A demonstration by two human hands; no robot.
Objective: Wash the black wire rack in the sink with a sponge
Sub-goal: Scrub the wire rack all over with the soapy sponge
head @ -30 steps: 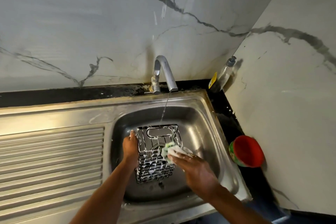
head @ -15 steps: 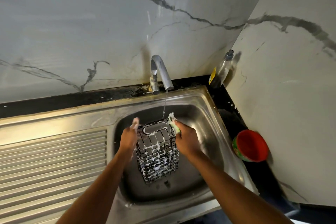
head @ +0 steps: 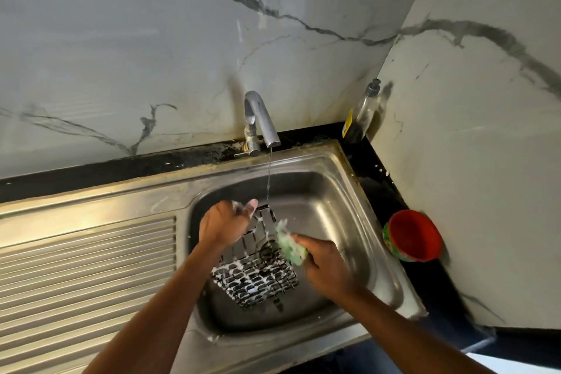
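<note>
The steel sink (head: pixel 334 179) takes most of the view, with its ribbed draining board at 9 o'clock and the basin right of centre. The dark worktop (head: pixel 379 167) runs behind and to the right of it. At 12 o'clock of the basin stands the tap (head: pixel 261 121), and a thin stream of water falls from it, just beside the far top edge of the rack.

The black wire rack (head: pixel 258 270) is inside the basin, tilted, with its foamy mesh face turned up toward the near side. It seems to be lifted a little off the basin floor, but this I cannot say surely because the picture is blurred by motion.

The left hand (head: pixel 226 226) is at 10 o'clock of the rack, its fingers closed on the upper rim to steady it. The right hand (head: pixel 324 264) is at 3 o'clock, fingers clamped on the green sponge (head: pixel 290 247), which presses against the right side wall of the rack.

A red cup (head: pixel 414 234) lies on its side on the worktop at 3 o'clock, and a soap bottle (head: pixel 361 115) stands in the corner at 1 o'clock.

I judge the step to be scrubbing, about mid-way: much foam, no rinse yet. The next move probably calls for turning the rack to reach the sides not yet soaped, with a firm left grip because wet wire is slippery, then bringing it under the stream.
</note>
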